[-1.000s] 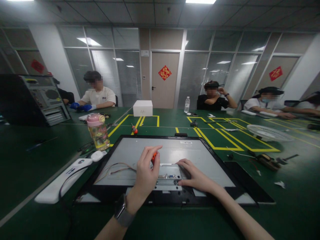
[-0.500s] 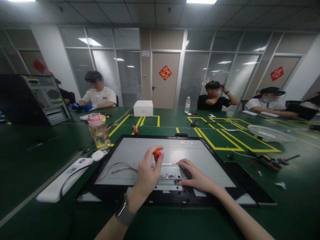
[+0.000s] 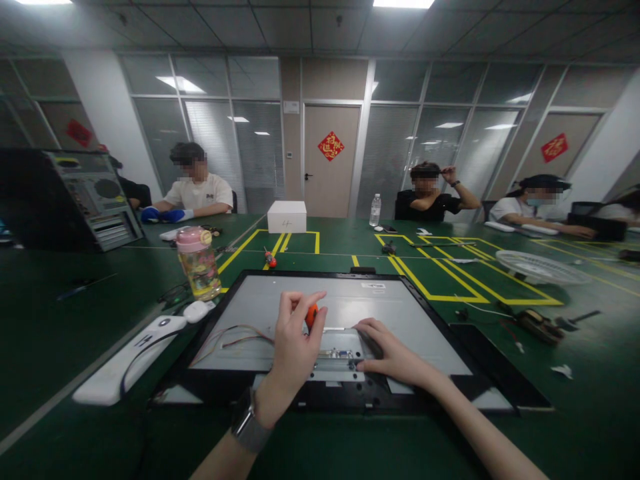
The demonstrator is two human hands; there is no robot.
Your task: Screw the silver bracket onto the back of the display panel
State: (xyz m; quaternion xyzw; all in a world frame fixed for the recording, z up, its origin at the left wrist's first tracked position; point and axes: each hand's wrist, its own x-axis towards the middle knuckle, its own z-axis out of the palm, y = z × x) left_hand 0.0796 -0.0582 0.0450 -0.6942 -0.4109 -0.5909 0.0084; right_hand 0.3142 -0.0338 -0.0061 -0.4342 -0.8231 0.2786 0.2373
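Note:
An opened flat display panel [image 3: 415,327] lies back side up, with a black frame around grey sheet metal. Near its front edge sits a metal bracket [image 3: 345,375] carrying a small board with connectors. My left hand [image 3: 295,340], above the bracket's left part, is around an orange-handled screwdriver [image 3: 311,315], with the index finger lifted; the shaft and tip are hidden. My right hand [image 3: 393,353] grips the bracket's right end, thumb on the near side and fingertips on the far side. Thin wires [image 3: 240,333] run across the panel left of my left hand.
Left of the panel are a white power strip [image 3: 133,357], a pink-lidded bottle [image 3: 197,263] and a computer case [image 3: 75,200]. Beyond it lie a red-handled tool [image 3: 271,259] and a white box [image 3: 287,217]. A black slab [image 3: 500,367] and a power tool [image 3: 540,325] lie right. Several people sit opposite.
My left index finger has straightened and lifted, and the fingers have loosened around the screwdriver handle, which has shifted slightly left. My right hand stays put on the bracket.

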